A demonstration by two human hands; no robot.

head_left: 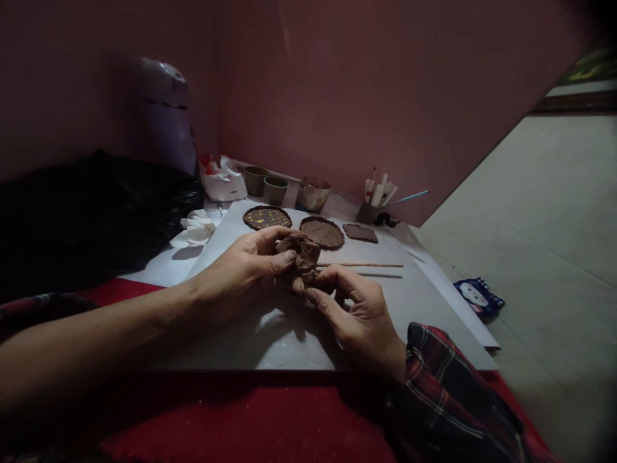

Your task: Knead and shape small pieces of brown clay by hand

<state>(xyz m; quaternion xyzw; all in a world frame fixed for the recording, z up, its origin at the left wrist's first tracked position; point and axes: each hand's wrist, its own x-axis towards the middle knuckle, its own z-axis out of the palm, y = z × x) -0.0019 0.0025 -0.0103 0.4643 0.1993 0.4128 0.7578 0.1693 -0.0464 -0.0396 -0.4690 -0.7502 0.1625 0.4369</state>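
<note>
A rough lump of brown clay [304,252] is held up over the white board [279,350]. My left hand [250,260] is closed around it from the left, thumb pressed on its near face. At its lower right, my right hand [354,308] pinches a small piece of clay [299,285] between thumb and fingers; whether that piece is still joined to the lump I cannot tell. Behind my right hand lies a thin wooden stick [371,265]. Farther back sit a round clay plate with yellow marks [267,217], a plain round clay plate [322,233] and a small clay slab [360,233].
Two dark cups [276,191] and a clay-smeared glass [312,195] stand along the wall. A holder [367,212] with brushes and pens is at the back right. Crumpled tissue [193,229] and a black plastic bag [96,218] lie left. A blue pouch [479,298] is at right.
</note>
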